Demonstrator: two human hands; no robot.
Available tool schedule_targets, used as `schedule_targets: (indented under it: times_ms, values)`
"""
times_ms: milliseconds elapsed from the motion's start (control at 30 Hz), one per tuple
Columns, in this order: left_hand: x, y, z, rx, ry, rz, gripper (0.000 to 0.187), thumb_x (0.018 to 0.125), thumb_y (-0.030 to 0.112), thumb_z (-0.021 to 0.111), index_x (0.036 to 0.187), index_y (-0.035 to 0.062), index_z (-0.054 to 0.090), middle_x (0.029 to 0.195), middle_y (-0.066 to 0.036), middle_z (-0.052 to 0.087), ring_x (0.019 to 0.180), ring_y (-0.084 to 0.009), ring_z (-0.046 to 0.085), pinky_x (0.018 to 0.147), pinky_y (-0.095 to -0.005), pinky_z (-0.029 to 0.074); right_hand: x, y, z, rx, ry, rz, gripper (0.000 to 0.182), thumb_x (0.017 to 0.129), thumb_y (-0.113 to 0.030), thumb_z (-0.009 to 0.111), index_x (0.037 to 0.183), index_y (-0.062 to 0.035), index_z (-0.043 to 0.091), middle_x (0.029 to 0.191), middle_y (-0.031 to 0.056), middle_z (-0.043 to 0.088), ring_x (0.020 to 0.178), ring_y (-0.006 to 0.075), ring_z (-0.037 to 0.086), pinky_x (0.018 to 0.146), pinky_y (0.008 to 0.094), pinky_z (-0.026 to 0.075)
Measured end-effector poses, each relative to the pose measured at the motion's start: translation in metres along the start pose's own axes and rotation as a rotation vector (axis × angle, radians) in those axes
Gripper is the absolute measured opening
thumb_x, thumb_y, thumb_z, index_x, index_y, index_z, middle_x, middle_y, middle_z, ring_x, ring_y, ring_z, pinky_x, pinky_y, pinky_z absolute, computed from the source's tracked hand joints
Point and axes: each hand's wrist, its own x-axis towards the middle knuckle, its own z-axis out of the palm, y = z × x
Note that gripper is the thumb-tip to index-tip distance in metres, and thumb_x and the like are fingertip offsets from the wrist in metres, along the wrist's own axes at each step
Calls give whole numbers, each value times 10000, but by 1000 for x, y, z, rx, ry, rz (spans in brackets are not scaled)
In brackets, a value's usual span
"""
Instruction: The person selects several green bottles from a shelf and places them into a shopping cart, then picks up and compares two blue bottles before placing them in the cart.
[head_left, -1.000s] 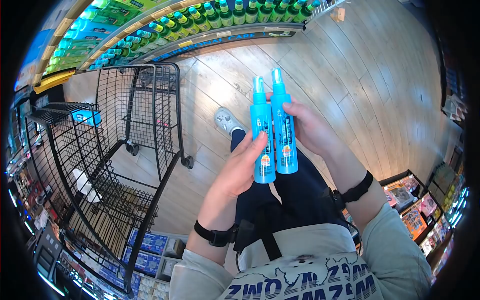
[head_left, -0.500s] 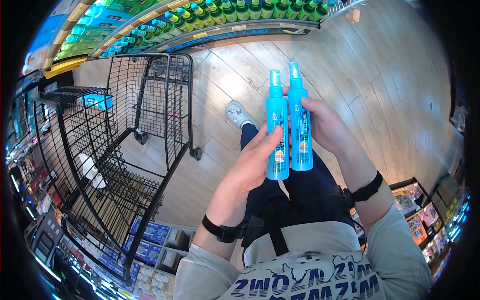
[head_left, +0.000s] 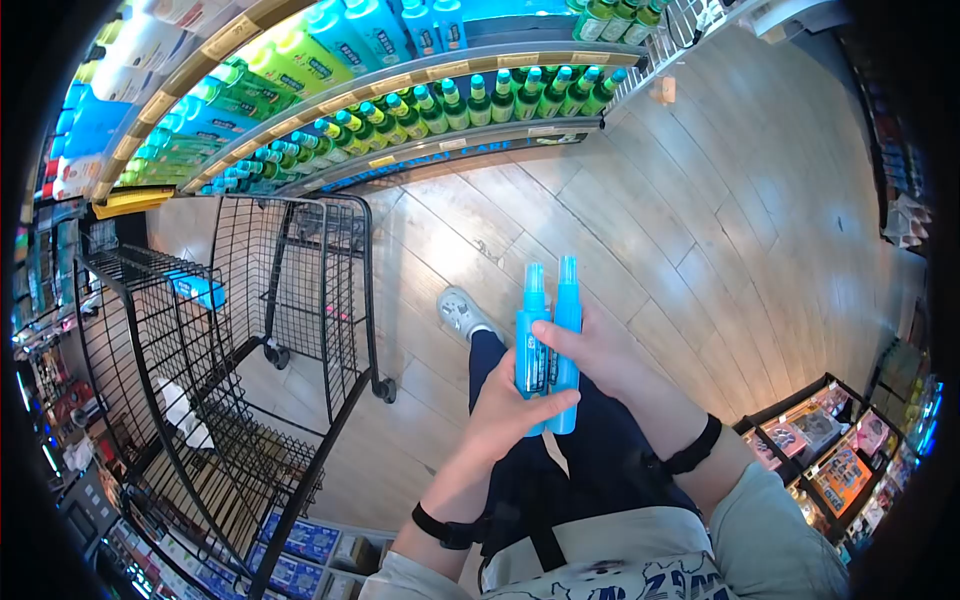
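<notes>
Two blue spray bottles with clear caps stand side by side between my hands, in front of my legs. My left hand (head_left: 500, 408) is closed around the lower part of the left spray bottle (head_left: 526, 350), its thumb reaching across onto the other one. From the right side, my right hand (head_left: 598, 350) grips the right spray bottle (head_left: 567, 376), and its thumb lies over toward the left bottle. The two bottles touch or nearly touch. Fingers partly cover the printed labels, and the fingers behind the bottles are hidden.
A black wire shopping cart (head_left: 325, 412) stands at left, with a blue package (head_left: 196, 291) in its upper basket. Ahead, shelves carry rows of green bottles (head_left: 478, 104) and blue bottles (head_left: 375, 35). A low rack with boxed goods (head_left: 838, 478) is at lower right, on wood-look floor.
The bottles have come closer together and lower in view. My right thumb has moved over toward the left bottle, and my left thumb now reaches the right one. The view has tilted up toward the shelves.
</notes>
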Motion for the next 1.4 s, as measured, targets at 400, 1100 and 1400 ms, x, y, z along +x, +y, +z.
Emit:
schedule_targets:
  times_ms: [400, 1100, 1400]
  values:
    - [34, -27, -2, -168, -82, -139, 470, 761, 77, 733, 1155, 39, 481, 970, -94, 625, 850, -198, 642, 726, -340, 542, 8, 21, -7, 191, 177, 75, 373, 906, -392, 545, 1069, -58, 512, 792, 12, 558, 669, 65, 536, 544, 237, 441]
    - [50, -22, -7, -287, -194, -223, 477, 795, 160, 716, 1192, 47, 476, 1014, -132, 610, 877, -236, 643, 764, -360, 549, 14, 17, -23, 253, 104, 114, 301, 944, -385, 482, 1021, -96, 517, 704, -19, 552, 492, 35, 487, 382, 186, 343]
    - [49, -20, -8, -291, -179, -210, 461, 796, 170, 712, 1174, 25, 490, 1015, -136, 610, 899, -247, 641, 781, -363, 545, 15, 12, -20, 245, 89, 110, 312, 946, -385, 477, 1017, -83, 512, 701, -18, 546, 498, 30, 490, 377, 181, 339]
